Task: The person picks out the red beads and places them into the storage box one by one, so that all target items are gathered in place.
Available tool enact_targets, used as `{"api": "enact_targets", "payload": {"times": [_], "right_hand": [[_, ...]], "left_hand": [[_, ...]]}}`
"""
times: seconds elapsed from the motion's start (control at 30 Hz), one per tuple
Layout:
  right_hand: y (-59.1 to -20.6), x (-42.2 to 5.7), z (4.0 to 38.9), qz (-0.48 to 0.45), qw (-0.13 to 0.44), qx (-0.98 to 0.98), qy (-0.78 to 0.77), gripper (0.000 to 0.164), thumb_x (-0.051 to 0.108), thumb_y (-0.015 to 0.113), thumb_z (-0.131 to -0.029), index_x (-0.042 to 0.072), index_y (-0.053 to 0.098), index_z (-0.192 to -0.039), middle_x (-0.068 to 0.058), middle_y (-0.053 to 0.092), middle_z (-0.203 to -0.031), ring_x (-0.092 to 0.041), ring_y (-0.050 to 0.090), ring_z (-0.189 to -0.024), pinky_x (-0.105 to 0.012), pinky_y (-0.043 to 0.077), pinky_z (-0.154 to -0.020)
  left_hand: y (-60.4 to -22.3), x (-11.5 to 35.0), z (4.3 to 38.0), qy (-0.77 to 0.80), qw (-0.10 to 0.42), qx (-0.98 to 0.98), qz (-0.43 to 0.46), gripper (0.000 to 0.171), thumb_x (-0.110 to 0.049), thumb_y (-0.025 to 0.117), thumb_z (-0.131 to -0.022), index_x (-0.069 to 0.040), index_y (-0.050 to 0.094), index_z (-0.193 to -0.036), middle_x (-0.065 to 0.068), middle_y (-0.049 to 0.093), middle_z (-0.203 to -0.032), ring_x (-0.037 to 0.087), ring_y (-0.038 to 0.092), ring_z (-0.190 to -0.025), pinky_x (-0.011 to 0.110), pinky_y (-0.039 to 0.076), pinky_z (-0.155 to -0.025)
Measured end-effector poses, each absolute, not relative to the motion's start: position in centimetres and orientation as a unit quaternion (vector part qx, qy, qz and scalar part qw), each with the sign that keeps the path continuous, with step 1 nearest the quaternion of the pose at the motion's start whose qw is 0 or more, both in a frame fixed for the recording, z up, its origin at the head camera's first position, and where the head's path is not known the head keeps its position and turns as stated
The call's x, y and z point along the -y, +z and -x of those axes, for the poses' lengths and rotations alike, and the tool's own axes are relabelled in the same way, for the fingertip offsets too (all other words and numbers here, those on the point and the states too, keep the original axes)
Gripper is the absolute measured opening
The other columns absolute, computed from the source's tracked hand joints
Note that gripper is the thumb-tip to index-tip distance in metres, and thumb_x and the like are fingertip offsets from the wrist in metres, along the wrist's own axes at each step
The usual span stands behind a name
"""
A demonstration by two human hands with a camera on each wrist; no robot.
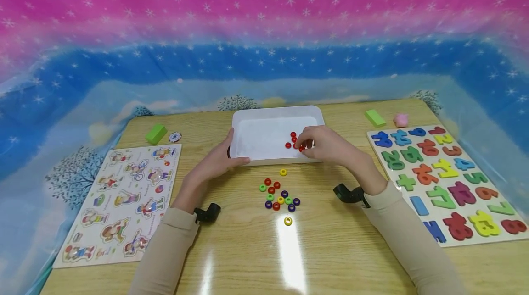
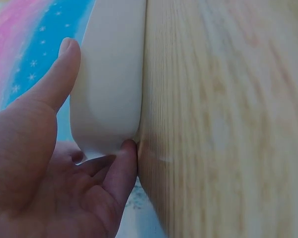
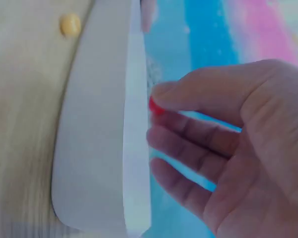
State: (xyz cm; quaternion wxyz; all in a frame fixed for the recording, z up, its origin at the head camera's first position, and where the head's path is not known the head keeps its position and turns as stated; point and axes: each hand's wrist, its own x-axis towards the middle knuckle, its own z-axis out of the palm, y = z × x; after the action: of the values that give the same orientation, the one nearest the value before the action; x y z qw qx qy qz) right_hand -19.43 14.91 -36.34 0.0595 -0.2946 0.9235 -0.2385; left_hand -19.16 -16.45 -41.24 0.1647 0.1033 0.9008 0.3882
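A shallow white tray (image 1: 264,135) lies on the table, with several red ring beads (image 1: 288,145) in its right part. My left hand (image 1: 216,159) grips the tray's near left corner; in the left wrist view the thumb lies along the rim and the other fingers (image 2: 121,171) wrap the corner from below. My right hand (image 1: 326,144) is over the tray's near right side. Between its thumb and fingertips it pinches a red bead (image 3: 156,106), seen in the right wrist view.
Several loose beads, including a yellow bead (image 1: 288,221), lie in front of the tray. A picture puzzle board (image 1: 140,180) is at left, a number puzzle board (image 1: 417,203) at right. Green blocks (image 1: 156,134), a poker chip (image 1: 175,136) and a pink toy (image 1: 401,120) lie behind them.
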Motion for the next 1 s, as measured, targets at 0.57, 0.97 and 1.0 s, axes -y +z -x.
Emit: {"api": "enact_targets", "payload": {"times": [0.57,0.97,1.0], "right_hand": [[-38.4,-15.2,22.2,0.233,0.069,-0.952,-0.184,0.025,0.007,0.058,-0.083,0.012,0.069,-0.104,-0.004,0.066,-0.099,-0.018,0.052,-0.082,-0.032,0.042,-0.070],[-36.2,-13.3,18.2,0.365,0.094,-0.886,-0.270,0.017,0.009,0.064,-0.084,0.012,0.071,-0.098,-0.001,0.069,-0.092,-0.010,0.058,-0.078,-0.028,0.050,-0.072],[-36.4,-12.9,17.8,0.375,0.103,-0.880,-0.273,0.017,0.008,0.063,-0.084,0.012,0.071,-0.098,-0.001,0.069,-0.092,-0.009,0.058,-0.078,-0.027,0.050,-0.072]], "left_hand": [[-41.4,16.1,19.0,0.393,0.169,-0.898,-0.098,0.106,-0.060,0.063,-0.077,-0.033,-0.013,-0.146,0.001,0.003,-0.157,0.021,0.012,-0.144,0.046,0.023,-0.114],[-41.2,16.3,19.3,0.400,0.171,-0.896,-0.092,0.106,-0.055,0.065,-0.079,-0.032,-0.013,-0.147,0.000,0.002,-0.157,0.021,0.012,-0.144,0.046,0.025,-0.113],[-41.2,16.3,19.3,0.400,0.172,-0.896,-0.093,0.106,-0.056,0.064,-0.079,-0.032,-0.014,-0.147,0.000,0.003,-0.157,0.022,0.013,-0.144,0.046,0.025,-0.113]]}}
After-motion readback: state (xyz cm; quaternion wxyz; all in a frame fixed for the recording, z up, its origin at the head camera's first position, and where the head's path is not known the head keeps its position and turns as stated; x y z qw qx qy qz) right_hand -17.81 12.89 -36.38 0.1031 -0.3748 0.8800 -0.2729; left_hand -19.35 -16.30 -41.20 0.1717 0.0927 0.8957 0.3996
